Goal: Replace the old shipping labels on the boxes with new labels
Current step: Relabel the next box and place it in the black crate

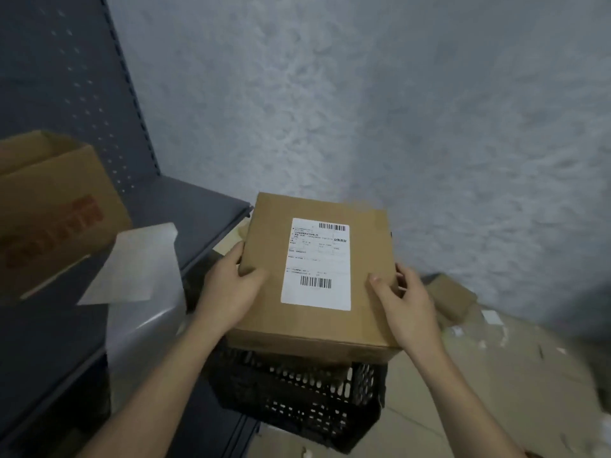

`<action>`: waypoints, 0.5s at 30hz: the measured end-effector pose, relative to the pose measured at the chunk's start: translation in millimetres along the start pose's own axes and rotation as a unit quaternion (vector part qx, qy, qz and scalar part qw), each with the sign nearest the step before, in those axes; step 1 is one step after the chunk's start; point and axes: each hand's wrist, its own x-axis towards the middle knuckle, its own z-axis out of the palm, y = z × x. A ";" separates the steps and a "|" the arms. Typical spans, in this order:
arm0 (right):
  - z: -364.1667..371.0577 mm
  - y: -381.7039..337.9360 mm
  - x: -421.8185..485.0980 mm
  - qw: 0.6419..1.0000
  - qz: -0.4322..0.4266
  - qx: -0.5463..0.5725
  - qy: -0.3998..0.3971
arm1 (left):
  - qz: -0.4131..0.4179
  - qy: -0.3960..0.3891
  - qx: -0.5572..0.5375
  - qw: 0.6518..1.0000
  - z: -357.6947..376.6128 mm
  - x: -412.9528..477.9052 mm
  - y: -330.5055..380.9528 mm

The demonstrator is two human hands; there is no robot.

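Gripping the cardboard box [367, 246] by its side edges, both hands hold it top face up. The left hand [231, 289] curls round the box's left edge, thumb on top. The right hand [406, 302] curls round the right edge, thumb pressed on top. A white shipping label [317, 264] with two barcodes lies flat on the box's top. Below the box sits a black perforated crate [297, 398]. Left of the box are a grey metal shelf [185, 200], an open carton [56, 206] and a white sheet [135, 266].
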 end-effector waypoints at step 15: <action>71.7 77.6 57.8 0.979 0.164 -0.118 -0.024 | -0.082 -0.128 0.091 0.984 80.0 124.7 -78.6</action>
